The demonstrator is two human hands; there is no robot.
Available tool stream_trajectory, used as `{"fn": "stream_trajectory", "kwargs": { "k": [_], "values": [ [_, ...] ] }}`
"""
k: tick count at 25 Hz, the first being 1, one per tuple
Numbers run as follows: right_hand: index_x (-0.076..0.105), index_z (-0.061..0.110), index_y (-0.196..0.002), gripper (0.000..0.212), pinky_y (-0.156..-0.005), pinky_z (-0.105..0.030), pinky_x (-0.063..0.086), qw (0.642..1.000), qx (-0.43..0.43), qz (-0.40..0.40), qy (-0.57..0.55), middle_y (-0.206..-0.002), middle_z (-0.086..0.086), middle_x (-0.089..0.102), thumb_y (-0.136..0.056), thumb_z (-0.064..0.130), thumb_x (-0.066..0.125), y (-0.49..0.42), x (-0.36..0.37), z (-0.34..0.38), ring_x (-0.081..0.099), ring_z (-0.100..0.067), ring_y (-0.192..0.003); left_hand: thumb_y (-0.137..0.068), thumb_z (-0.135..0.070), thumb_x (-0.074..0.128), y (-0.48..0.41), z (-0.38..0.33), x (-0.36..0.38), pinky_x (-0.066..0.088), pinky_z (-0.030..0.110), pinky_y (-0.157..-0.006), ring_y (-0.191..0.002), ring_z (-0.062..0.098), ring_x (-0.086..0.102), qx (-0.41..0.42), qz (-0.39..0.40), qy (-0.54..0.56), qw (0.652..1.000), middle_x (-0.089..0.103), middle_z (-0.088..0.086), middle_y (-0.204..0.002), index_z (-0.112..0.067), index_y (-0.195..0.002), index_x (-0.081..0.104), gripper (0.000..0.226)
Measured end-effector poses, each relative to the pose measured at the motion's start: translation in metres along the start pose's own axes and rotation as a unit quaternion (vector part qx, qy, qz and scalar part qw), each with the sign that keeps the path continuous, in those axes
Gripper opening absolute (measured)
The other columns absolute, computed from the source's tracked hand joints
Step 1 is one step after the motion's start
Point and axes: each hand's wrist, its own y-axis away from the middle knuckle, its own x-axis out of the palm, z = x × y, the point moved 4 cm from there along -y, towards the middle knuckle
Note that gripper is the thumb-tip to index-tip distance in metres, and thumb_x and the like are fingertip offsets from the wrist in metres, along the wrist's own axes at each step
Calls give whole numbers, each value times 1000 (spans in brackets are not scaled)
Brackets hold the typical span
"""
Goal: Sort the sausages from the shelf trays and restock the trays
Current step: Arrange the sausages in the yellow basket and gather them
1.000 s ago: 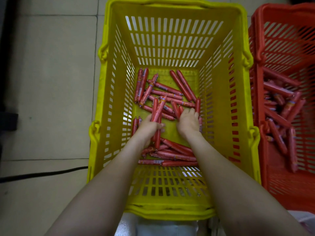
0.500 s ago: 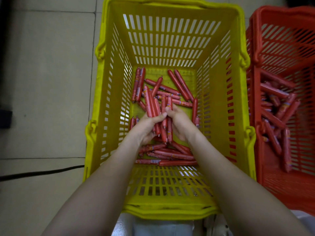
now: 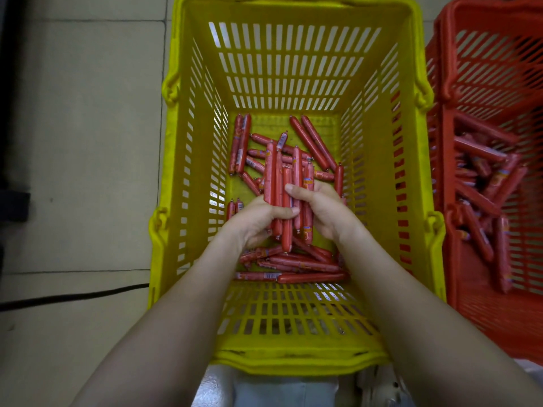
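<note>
A bundle of several red-wrapped sausages (image 3: 286, 183) stands roughly upright inside the yellow basket (image 3: 379, 201). My left hand (image 3: 255, 220) grips the bundle from the left, thumb across its front. From the right, my right hand (image 3: 326, 210) holds the same bundle with its thumb on the front. More loose sausages (image 3: 311, 142) lie scattered on the basket floor behind my hands, and a pile of sausages (image 3: 296, 264) lies below my wrists.
A red basket (image 3: 482, 83) stands touching the yellow one on the right, with several sausages (image 3: 482, 183) inside. Tiled floor lies to the left, crossed by a black cable (image 3: 73, 295). A dark object edges the far left.
Both hands have gathered sausages from the basket floor into one upright bundle and lifted it a little. The bundle has grown and is more tightly aligned than half a second ago.
</note>
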Motion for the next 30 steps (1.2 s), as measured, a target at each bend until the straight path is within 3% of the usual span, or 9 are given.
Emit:
{"fn": "stream_trajectory", "kwargs": {
  "k": [5, 10, 12, 16, 20, 23, 25, 30],
  "values": [
    [64, -1, -106, 18, -74, -35, 59, 998, -54, -6, -36, -90, -14, 71, -88, 0, 58, 38, 4, 42, 70, -23, -80, -78, 5, 68, 33, -38, 30, 50, 47, -95, -100, 28, 67, 38, 18, -57, 997, 73, 9, -99, -17, -102, 67, 32],
    [62, 0, -104, 18, -75, -33, 58, 985, -170, -2, -25, -88, -10, 72, -89, -2, 53, 154, 8, 125, 69, -20, -79, -77, -1, 71, 126, -101, 111, 56, 36, -73, -86, 26, 70, 104, 98, -150, 978, 73, 7, -93, -17, -104, 67, 32],
    [61, 0, -105, 20, -75, -32, 57, 974, -225, -18, -3, -89, -9, 72, -86, -3, 55, 218, 8, 155, 69, -19, -81, -79, 6, 66, 176, -116, 152, 56, 29, -65, -77, 19, 70, 140, 128, -158, 969, 73, 5, -86, -12, -107, 66, 34],
    [60, 0, -110, 31, -82, -40, 56, 938, -335, -88, 12, -96, -13, 71, -79, 0, 65, 370, 4, 188, 68, -24, -87, -73, 14, 65, 289, -119, 238, 56, 35, -82, -83, 21, 69, 215, 227, -177, 933, 72, 11, -94, -6, -106, 67, 39],
    [57, -5, -112, 25, -71, -32, 58, 903, -401, -156, -16, -87, -8, 73, -88, -5, 52, 516, -12, 181, 70, -18, -78, -73, 10, 68, 396, -87, 317, 54, 38, -85, -81, 21, 68, 244, 322, -235, 884, 72, 5, -86, -12, -96, 69, 32],
    [62, 0, -103, 18, -79, -39, 57, 879, -419, -225, -44, -87, -10, 72, -88, -3, 53, 604, -42, 158, 69, -21, -78, -79, 8, 65, 452, -42, 375, 51, 41, -87, -84, 25, 67, 233, 377, -288, 849, 71, 6, -86, -14, -97, 68, 28],
    [63, 3, -98, 15, -79, -42, 56, 869, -410, -267, -72, -85, -11, 72, -88, -3, 54, 640, -63, 138, 69, -22, -78, -80, 5, 66, 465, -13, 405, 51, 38, -80, -81, 27, 65, 212, 401, -314, 834, 69, 10, -88, -13, -99, 66, 26],
    [63, 6, -92, 16, -61, -30, 58, 825, -388, -382, -154, -73, -5, 72, -88, -7, 52, 714, -126, 60, 69, -17, -66, -83, 2, 66, 471, 87, 468, 54, 32, -61, -71, 21, 68, 108, 444, -410, 789, 72, 6, -82, -10, -109, 62, 30]
  ]
}}
